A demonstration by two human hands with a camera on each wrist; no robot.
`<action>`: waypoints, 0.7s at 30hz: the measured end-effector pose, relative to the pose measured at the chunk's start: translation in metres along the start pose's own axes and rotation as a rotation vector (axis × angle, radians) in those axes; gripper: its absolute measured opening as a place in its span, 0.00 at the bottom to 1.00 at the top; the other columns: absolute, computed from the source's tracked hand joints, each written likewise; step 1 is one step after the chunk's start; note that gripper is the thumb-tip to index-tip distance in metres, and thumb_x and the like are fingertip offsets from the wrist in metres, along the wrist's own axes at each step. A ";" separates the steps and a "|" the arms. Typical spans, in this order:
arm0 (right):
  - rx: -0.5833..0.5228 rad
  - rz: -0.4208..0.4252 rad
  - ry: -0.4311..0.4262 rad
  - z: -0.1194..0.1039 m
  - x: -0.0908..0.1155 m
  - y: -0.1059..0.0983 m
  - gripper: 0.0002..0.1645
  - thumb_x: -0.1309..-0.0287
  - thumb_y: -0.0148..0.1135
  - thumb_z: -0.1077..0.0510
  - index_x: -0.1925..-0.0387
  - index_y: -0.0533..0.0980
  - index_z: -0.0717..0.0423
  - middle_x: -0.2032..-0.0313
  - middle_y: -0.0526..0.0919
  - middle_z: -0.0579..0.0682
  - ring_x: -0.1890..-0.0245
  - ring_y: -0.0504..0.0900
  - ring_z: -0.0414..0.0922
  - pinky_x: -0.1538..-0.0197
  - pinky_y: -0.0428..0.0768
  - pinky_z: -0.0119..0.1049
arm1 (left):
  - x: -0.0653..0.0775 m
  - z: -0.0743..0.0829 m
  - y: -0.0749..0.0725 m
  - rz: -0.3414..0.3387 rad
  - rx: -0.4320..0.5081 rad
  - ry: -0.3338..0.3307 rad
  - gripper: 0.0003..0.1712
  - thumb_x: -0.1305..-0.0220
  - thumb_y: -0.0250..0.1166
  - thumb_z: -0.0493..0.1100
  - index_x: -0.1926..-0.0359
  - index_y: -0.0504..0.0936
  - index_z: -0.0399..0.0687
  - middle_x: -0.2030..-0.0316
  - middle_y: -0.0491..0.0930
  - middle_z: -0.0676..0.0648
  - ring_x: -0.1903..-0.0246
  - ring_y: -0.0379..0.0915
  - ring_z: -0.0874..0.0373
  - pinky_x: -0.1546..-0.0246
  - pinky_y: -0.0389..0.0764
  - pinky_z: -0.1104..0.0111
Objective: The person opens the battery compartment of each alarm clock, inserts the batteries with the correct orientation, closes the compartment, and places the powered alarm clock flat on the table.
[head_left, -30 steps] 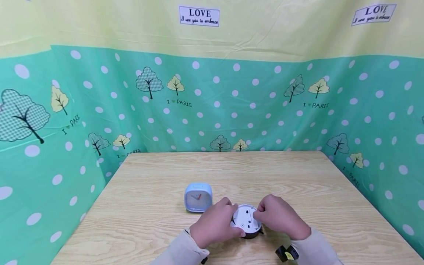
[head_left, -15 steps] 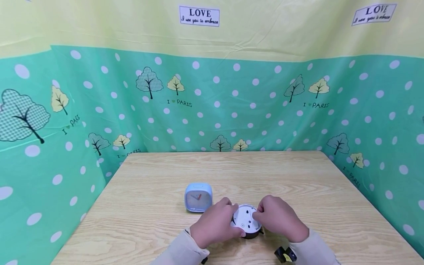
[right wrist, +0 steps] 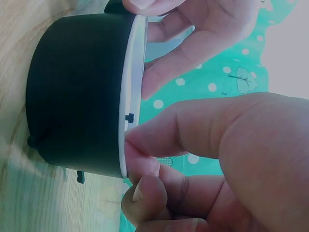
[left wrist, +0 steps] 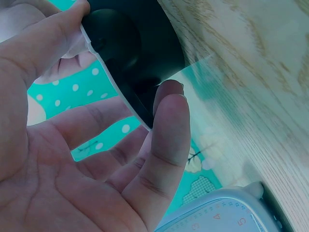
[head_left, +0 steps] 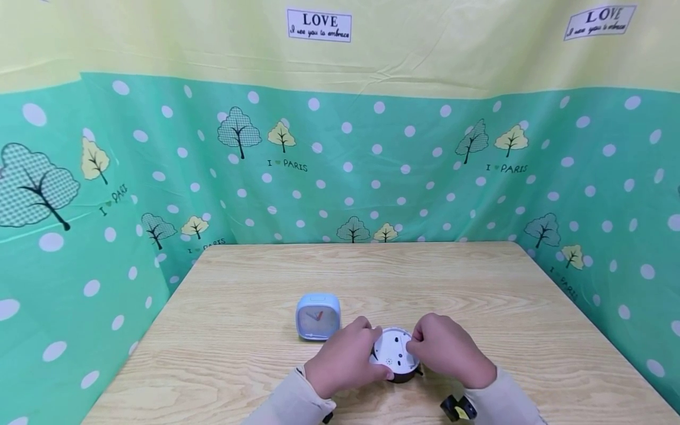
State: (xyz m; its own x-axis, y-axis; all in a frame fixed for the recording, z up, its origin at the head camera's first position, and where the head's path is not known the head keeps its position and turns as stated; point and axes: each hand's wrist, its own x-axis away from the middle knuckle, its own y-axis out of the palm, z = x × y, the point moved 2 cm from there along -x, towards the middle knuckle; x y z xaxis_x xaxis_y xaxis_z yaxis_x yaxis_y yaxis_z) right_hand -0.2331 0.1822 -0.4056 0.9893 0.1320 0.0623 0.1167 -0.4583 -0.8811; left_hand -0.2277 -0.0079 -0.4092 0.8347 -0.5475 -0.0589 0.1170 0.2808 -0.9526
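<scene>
A round alarm clock (head_left: 392,348) with a black body (right wrist: 77,92) and a white back lies face down on the table, its back towards me in the head view. My left hand (head_left: 347,361) grips its rim from the left, thumb and fingers apart on the edge. From the right, my right hand (head_left: 448,348) curls its fingers against the white back. In the right wrist view, its thumb and index fingertips (right wrist: 140,159) meet at the rim's edge; exactly what they pinch is hidden. A small peg sticks out of the back near them.
A light blue square alarm clock (head_left: 317,317) stands upright just beyond my left hand, its face towards me. Wood-grain table (head_left: 255,283) lies around both clocks. A green and yellow patterned cloth (head_left: 329,177) hangs behind the table and along both sides.
My right hand shifts very slightly over the back of the round clock. The left hand and both clocks stay where they were.
</scene>
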 end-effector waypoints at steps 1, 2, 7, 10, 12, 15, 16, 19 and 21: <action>0.003 0.001 -0.003 0.000 0.000 0.000 0.15 0.54 0.62 0.55 0.91 0.73 0.45 0.90 0.71 0.41 0.88 0.68 0.39 0.83 0.63 0.33 | 0.000 0.000 0.000 0.000 -0.001 0.000 0.41 0.55 0.72 0.65 0.44 0.79 0.47 0.58 0.75 0.50 0.68 0.68 0.66 0.69 0.72 0.74; 0.001 -0.001 -0.003 0.000 0.000 0.000 0.15 0.53 0.62 0.55 0.91 0.72 0.45 0.90 0.71 0.41 0.88 0.67 0.39 0.82 0.63 0.33 | 0.000 0.000 0.000 0.001 -0.001 0.000 0.41 0.55 0.72 0.65 0.44 0.79 0.47 0.58 0.75 0.50 0.68 0.68 0.66 0.69 0.72 0.74; 0.000 -0.003 0.009 -0.001 0.000 0.000 0.15 0.52 0.62 0.54 0.90 0.73 0.46 0.90 0.71 0.42 0.87 0.68 0.40 0.82 0.64 0.33 | 0.000 0.000 0.000 0.000 -0.007 -0.001 0.40 0.55 0.72 0.65 0.45 0.79 0.47 0.58 0.75 0.50 0.69 0.68 0.66 0.69 0.72 0.73; 0.002 0.007 0.014 -0.001 0.001 0.000 0.16 0.52 0.63 0.54 0.90 0.72 0.46 0.90 0.70 0.42 0.87 0.68 0.40 0.81 0.64 0.33 | 0.000 0.000 0.000 0.000 -0.009 0.001 0.40 0.55 0.72 0.65 0.45 0.79 0.47 0.58 0.75 0.50 0.69 0.68 0.66 0.69 0.73 0.73; 0.008 0.013 0.016 -0.002 0.001 0.000 0.16 0.52 0.63 0.54 0.91 0.72 0.46 0.90 0.69 0.42 0.87 0.67 0.40 0.81 0.63 0.33 | 0.000 0.000 0.000 0.001 -0.010 0.001 0.40 0.55 0.72 0.66 0.45 0.79 0.47 0.58 0.75 0.50 0.69 0.68 0.66 0.69 0.73 0.73; 0.013 0.017 0.014 -0.002 0.001 0.000 0.17 0.52 0.63 0.54 0.91 0.71 0.46 0.91 0.69 0.41 0.87 0.67 0.40 0.82 0.63 0.33 | 0.000 0.000 0.001 0.003 -0.010 0.001 0.40 0.55 0.71 0.66 0.45 0.79 0.47 0.58 0.75 0.51 0.68 0.68 0.66 0.69 0.73 0.74; 0.013 0.015 0.012 -0.002 0.001 0.000 0.17 0.52 0.63 0.54 0.91 0.71 0.46 0.91 0.69 0.41 0.87 0.67 0.40 0.82 0.63 0.33 | -0.001 -0.001 0.001 0.004 -0.008 0.001 0.40 0.56 0.72 0.66 0.45 0.79 0.47 0.58 0.75 0.51 0.68 0.68 0.66 0.69 0.73 0.74; 0.014 0.010 0.013 -0.001 0.000 0.000 0.17 0.53 0.63 0.54 0.92 0.71 0.46 0.91 0.68 0.41 0.88 0.67 0.40 0.83 0.62 0.33 | -0.001 -0.001 0.002 0.016 -0.019 0.007 0.41 0.56 0.71 0.66 0.45 0.79 0.47 0.58 0.75 0.51 0.68 0.68 0.66 0.69 0.73 0.74; 0.013 0.008 0.012 0.000 0.000 0.000 0.16 0.53 0.63 0.54 0.92 0.72 0.46 0.91 0.69 0.41 0.88 0.67 0.40 0.83 0.63 0.33 | -0.001 -0.002 0.003 0.025 -0.024 0.013 0.41 0.56 0.71 0.67 0.45 0.79 0.47 0.59 0.75 0.51 0.68 0.68 0.66 0.70 0.72 0.74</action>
State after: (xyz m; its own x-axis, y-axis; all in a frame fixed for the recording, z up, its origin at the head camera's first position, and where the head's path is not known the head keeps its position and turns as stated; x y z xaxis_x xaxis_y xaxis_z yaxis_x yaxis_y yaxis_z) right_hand -0.2329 0.1817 -0.4057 0.9912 0.1176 0.0605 0.1073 -0.4475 -0.8878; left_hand -0.2291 -0.0080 -0.4121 0.8303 -0.5505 -0.0868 0.0827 0.2756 -0.9577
